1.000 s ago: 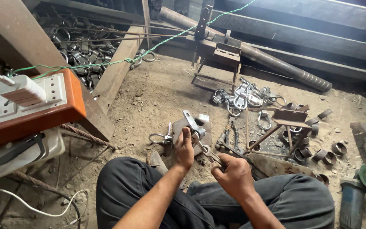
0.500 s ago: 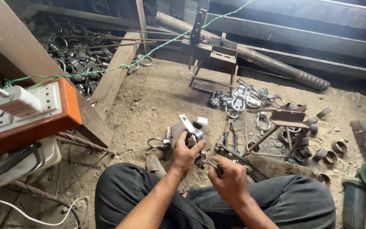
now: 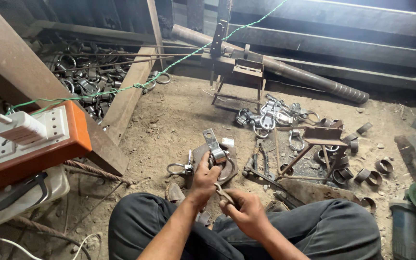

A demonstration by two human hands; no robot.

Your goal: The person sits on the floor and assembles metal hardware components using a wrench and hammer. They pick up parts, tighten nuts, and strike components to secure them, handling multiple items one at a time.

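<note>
Reaching forward over the lap, the left hand (image 3: 204, 177) grips a metal clamp (image 3: 216, 150) resting on a round plate (image 3: 230, 167) on the dirt floor; just beside it, the right hand (image 3: 245, 208) curls tightly around pliers (image 3: 224, 194). Rings (image 3: 379, 168) and a grinder (image 3: 407, 219) lie farther right.

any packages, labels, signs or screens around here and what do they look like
No packages, signs or screens show.
Small white tag: on the dirt floor just beyond the left hand, beside the flat metal plate; a pale rectangle, too small to tell more.
Power strip: far left; orange box, white socket face, no label readable.
</note>
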